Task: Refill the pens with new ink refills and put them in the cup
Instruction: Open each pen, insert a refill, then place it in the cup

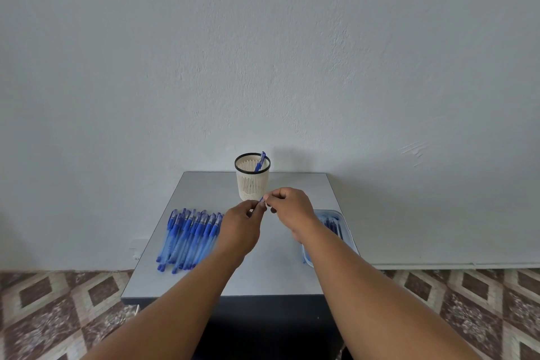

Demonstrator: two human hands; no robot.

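Just in front of the cream slotted plastic cup, left hand and right hand, each grip pinching one slim blue pen part, risk fumbling it onto the grey surface.

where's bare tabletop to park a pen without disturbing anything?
Bare patches: the near strip of the table between the pile of pens and the tray; the far-left corner beside the cup; the far-right corner behind the tray. Crowded: the middle, where the left hand and right hand pinch a pen.
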